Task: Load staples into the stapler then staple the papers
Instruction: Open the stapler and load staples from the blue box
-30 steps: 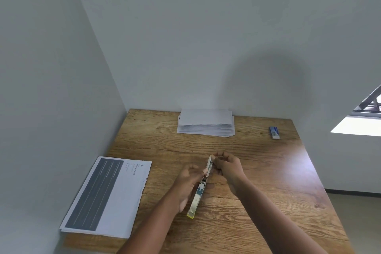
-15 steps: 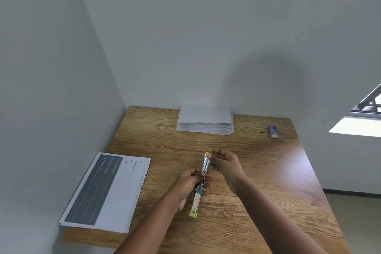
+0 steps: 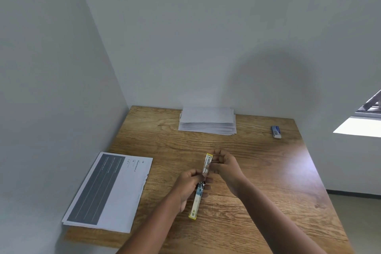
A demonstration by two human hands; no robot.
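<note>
Stapler (image 3: 201,186) hinged open flat over the middle of the wooden table (image 3: 257,181), yellow ends near and far. My left hand (image 3: 190,186) grips it at the hinge, fingers curled round. My right hand (image 3: 225,166) pinches at the far half, at the magazine; staples too small to tell. White paper stack (image 3: 207,122) at far edge, printed sheets (image 3: 109,192) near left, small blue box (image 3: 276,131) far right.

The stapler (image 3: 201,186) is showing yellow ends – silver between; beyond it white papers (image 3: 207,121) are lying on the brown wood-grain table (image 3: 268,171).
</note>
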